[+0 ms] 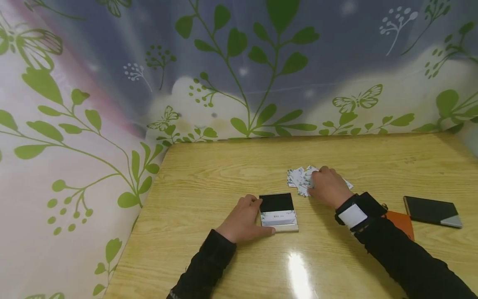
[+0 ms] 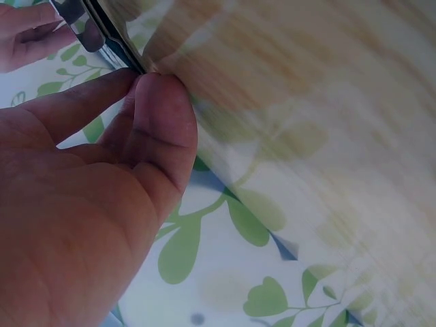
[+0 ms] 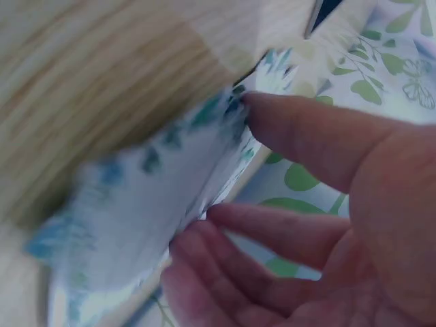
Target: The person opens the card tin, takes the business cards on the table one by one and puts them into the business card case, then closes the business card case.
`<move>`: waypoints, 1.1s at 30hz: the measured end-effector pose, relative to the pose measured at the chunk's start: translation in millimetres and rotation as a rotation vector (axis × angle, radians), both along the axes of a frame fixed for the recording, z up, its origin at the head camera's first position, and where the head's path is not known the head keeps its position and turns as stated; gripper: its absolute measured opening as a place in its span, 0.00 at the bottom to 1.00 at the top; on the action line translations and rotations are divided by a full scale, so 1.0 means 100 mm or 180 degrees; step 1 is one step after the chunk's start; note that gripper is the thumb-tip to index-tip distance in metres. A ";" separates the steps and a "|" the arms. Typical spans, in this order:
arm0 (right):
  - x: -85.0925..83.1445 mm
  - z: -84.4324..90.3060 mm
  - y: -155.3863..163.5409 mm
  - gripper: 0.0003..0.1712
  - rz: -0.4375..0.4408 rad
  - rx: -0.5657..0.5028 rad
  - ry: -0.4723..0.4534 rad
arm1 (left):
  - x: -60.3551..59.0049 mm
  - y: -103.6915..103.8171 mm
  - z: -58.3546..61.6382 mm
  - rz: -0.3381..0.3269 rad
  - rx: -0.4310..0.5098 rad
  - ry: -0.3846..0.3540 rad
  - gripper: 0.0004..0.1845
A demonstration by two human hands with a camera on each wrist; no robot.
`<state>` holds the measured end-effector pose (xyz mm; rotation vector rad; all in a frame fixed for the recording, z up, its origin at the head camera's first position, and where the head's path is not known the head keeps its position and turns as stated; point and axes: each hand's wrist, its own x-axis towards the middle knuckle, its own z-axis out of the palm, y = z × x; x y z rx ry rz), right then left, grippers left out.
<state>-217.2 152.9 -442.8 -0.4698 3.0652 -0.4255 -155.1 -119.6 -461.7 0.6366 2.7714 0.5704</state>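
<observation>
A metal business card case point(image 1: 278, 228) lies on the table, its inner side black, with a white printed card point(image 1: 278, 217) in it. My left hand point(image 1: 242, 222) grips the case along its left side, thumb at the near corner and fingers at the far one. To the right of the case, white cards with green-blue leaf print point(image 1: 297, 179) lie in a loose, overlapping pile. Over that pile, my right hand point(image 1: 329, 187) pinches a leaf-printed card point(image 3: 163, 170), thumb on one edge and fingers at the opposite edge.
On the right lie a black case with a silver corner point(image 1: 433, 211) and an orange flat item point(image 1: 401, 223), partly hidden behind my right forearm. The wood-grain table point(image 1: 209, 174) meets leaf-patterned walls point(image 1: 239, 83) at the back and left.
</observation>
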 end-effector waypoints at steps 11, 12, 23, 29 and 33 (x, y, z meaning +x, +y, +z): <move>0.18 0.05 -0.01 0.31 -0.0146 0.0124 0.0387 | 0.01 0.01 0.01 -0.0004 0.0033 -0.0020 0.50; 0.19 0.07 0.00 0.29 -0.0167 0.0145 0.0332 | 0.01 0.00 0.01 -0.0004 0.0035 -0.0010 0.50; 0.18 0.09 0.04 0.10 -0.0091 -0.0015 -0.0328 | 0.00 0.00 0.01 0.0011 -0.0007 -0.0001 0.50; 0.29 0.13 -0.01 0.08 0.0036 0.0298 0.0120 | 0.02 0.00 0.03 0.0012 0.0023 -0.0037 0.50; 0.31 0.17 -0.03 0.10 -0.0029 0.0412 0.0981 | 0.01 -0.01 0.03 0.0003 0.0007 -0.0025 0.51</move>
